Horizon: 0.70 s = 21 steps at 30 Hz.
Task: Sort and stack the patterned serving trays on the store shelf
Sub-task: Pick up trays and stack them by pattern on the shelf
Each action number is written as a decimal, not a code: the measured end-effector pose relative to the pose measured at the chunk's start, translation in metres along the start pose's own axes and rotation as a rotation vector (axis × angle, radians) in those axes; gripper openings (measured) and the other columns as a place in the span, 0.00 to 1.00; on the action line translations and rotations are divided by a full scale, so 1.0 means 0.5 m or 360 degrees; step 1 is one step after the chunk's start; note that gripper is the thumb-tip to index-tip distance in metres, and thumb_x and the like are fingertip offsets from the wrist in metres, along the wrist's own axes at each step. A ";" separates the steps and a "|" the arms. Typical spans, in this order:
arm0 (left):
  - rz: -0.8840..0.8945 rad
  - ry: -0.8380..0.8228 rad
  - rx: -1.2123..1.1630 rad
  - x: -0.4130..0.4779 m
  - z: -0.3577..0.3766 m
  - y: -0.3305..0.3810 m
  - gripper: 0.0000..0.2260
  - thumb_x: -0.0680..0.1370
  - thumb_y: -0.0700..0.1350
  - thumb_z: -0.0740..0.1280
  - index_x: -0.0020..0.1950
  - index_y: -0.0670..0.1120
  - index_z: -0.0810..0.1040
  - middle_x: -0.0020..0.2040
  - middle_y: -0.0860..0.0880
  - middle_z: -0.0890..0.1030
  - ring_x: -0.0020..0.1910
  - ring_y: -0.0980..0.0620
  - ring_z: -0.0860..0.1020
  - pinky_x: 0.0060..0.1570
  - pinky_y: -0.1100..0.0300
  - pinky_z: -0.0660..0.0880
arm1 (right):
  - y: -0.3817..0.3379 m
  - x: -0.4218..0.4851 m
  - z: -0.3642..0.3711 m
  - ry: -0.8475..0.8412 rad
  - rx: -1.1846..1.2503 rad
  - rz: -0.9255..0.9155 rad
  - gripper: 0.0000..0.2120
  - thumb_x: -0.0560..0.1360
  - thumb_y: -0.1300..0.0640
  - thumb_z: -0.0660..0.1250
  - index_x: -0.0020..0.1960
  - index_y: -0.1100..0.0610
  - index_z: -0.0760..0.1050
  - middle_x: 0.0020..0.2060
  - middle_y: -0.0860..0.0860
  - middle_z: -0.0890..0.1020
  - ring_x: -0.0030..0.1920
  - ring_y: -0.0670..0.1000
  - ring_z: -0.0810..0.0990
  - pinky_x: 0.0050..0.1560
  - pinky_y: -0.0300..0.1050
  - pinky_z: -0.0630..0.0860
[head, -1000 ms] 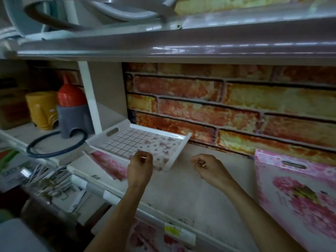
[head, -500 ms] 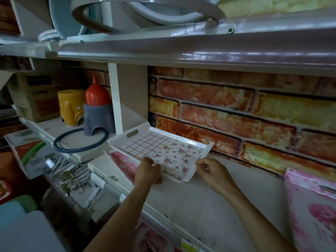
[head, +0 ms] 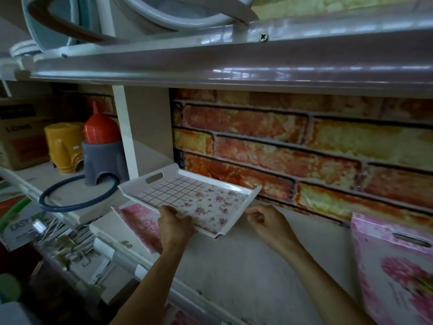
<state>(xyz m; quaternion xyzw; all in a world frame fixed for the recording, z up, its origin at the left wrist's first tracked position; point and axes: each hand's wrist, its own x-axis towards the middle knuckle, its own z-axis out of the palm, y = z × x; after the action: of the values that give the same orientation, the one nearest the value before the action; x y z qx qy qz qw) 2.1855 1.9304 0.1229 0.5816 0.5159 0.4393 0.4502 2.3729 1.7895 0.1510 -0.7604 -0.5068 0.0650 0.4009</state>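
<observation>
The step in hand looked like the stacking itself: the white checked-and-floral tray was over the left part of the shelf, its slotted handle end toward the divider post and its left half lying above a pink tray that rested flat on the shelf board. The left hand grasped this upper tray by its near long rim, fingers curled over the edge. The near right corner seemed raised a little off the board, though the dim light made that hard to be sure of. The right hand was just beside the tray's right end with its fingers curled in, grasping nothing that could be seen and apparently not touching the rim. A second pink tray stood leaning at the far right of the same shelf, well apart from the other two. Behind everything ran the brick-print backing, and in the neighbouring bay sat a grey stool and a blue ring. By my reading the sorting was only begun, since the patterns were mixed in one pile. The next move probably called for the right hand to take the tray's free end, so that both hands could square it over the pink one or carry it clear without scraping the rim
</observation>
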 end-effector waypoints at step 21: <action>-0.0057 0.0189 -0.0539 -0.054 -0.093 0.060 0.14 0.82 0.41 0.59 0.67 0.45 0.62 0.60 0.56 0.63 0.59 0.49 0.69 0.63 0.42 0.70 | 0.016 0.058 -0.050 0.0116 -0.0370 0.0062 0.09 0.76 0.57 0.64 0.50 0.51 0.83 0.48 0.48 0.84 0.50 0.51 0.82 0.52 0.47 0.77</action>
<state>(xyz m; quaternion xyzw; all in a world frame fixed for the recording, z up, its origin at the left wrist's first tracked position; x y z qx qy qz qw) 2.1443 1.9050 0.1607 0.4613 0.4705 0.5453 0.5182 2.4054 1.7983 0.1713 -0.8134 -0.4812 -0.0141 0.3267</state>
